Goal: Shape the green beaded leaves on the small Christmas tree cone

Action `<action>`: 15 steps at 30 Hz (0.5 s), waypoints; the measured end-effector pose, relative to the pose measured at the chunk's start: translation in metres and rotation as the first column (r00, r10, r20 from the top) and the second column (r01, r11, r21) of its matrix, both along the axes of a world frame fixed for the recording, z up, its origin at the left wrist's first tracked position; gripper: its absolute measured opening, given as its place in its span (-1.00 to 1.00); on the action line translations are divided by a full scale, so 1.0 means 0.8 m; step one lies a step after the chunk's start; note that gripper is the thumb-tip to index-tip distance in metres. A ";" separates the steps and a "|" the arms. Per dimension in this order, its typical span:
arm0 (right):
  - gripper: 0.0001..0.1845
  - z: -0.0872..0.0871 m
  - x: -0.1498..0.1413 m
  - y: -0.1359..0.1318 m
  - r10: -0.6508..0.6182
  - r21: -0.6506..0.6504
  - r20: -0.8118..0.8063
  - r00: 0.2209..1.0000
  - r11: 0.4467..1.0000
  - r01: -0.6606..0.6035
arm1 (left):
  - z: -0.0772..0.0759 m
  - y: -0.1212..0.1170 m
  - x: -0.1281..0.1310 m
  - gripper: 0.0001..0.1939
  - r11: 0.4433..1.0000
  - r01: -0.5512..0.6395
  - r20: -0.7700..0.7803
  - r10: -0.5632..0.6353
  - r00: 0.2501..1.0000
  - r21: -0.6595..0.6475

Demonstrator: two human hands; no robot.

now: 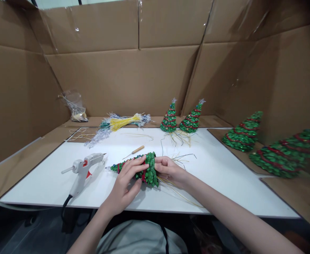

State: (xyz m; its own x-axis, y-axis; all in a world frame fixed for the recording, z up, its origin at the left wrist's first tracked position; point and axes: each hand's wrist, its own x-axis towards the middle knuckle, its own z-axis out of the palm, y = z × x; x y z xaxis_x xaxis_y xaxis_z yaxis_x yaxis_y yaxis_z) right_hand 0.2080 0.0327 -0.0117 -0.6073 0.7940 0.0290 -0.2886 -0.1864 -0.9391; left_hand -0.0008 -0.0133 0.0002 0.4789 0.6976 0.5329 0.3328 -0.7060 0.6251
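A small green Christmas tree ornament (pixel 151 169) with red garland lies on its side, its clear tip toward the left. Draped over its middle is my left hand (pixel 131 173), closed around it and pressing it down. At the tree's open base, my right hand (pixel 169 170) has its fingers curled together against the rim. Thin yellow wires (pixel 181 194) trail from the base below that hand. What the right fingertips pinch is hidden. Just behind the tree lies an awl (pixel 138 149) with a wooden handle.
A white glue gun (pixel 82 173) stands left of the tree. Bundled yellow wires (pixel 125 121) lie at the back, beside clear decorations (pixel 98 137). Two finished-looking trees (pixel 168 118) stand behind; two more (pixel 243 134) are at right. Cardboard walls (pixel 117 77) enclose the white board (pixel 223 183).
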 end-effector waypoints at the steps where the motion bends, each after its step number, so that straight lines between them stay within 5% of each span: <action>1: -0.56 0.000 0.000 0.000 0.002 -0.005 -0.001 1.000 1.000 -0.002 | 0.000 0.000 0.000 -0.57 1.000 0.002 0.001 -0.002 1.000 0.002; 15: -0.56 -0.002 0.000 0.001 -0.001 0.009 0.031 1.000 1.000 0.001 | 0.000 0.000 0.000 -0.56 1.000 -0.003 -0.003 0.003 1.000 0.008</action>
State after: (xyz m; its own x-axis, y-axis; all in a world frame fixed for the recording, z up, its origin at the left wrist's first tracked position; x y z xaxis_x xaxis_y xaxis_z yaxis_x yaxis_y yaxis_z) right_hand 0.2084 0.0333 -0.0134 -0.6070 0.7946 0.0167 -0.2592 -0.1780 -0.9493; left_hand -0.0009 -0.0137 0.0001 0.4782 0.6949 0.5371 0.3367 -0.7098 0.6187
